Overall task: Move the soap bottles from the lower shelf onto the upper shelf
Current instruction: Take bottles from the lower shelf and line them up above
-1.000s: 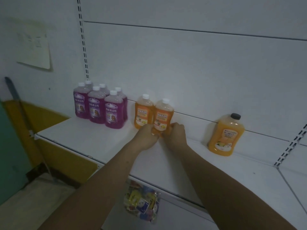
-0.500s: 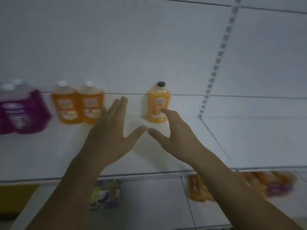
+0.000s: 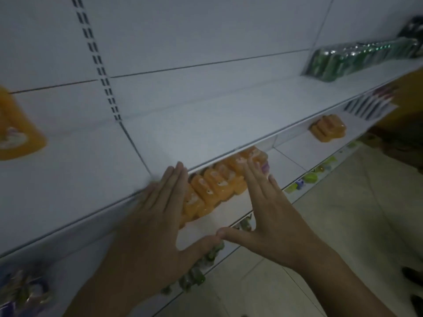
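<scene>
Upper shelf (image 3: 206, 124) overhangs lower shelf (image 3: 290, 152), where orange soap bottles (image 3: 219, 186) sit packed in a tight row. Left hand (image 3: 155, 216) and right hand (image 3: 274, 213) flat-fingered, empty, thumbs meeting before the row. Risk: grabbing one likely topples neighbours; the overhang could catch caps.

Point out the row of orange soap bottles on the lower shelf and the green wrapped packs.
Row of orange soap bottles (image 3: 217, 188): head view, body of a middle bottle.
Green wrapped packs (image 3: 357, 58): head view, middle of the row.
</scene>
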